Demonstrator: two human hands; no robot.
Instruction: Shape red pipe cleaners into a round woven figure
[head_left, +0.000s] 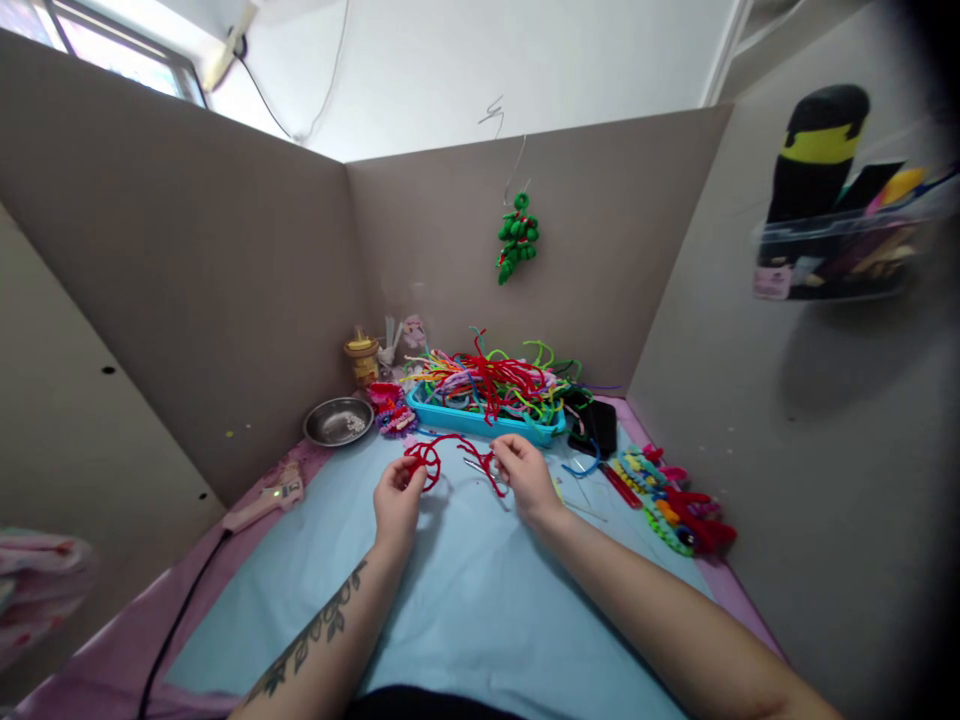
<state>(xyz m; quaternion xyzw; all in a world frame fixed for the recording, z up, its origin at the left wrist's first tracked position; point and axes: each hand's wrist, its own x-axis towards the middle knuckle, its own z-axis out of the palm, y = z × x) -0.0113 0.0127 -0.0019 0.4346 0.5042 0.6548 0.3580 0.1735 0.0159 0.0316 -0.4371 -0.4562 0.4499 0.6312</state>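
Above the light blue cloth (465,600), my left hand (397,500) pinches a red pipe cleaner (430,468) bent into several loops. A strand arches from these loops toward my right hand (525,480). Thumb and index finger of that hand are closed on the red pipe cleaner's other part, whose loose ends hang down beside them. Partly hidden behind it lies a thin metal tool (475,465), its kind unclear. Just beyond my hands stands a blue tray (487,425) heaped with many-coloured pipe cleaners (480,375).
At left are a metal bowl (339,422) and a glue gun (266,500) with a black cord. A black phone-like object (594,428), a red-handled tool (621,485) and colourful pipe-cleaner pieces (664,500) lie right. Grey panels (442,230) enclose the table; a green ornament (518,240) hangs behind.
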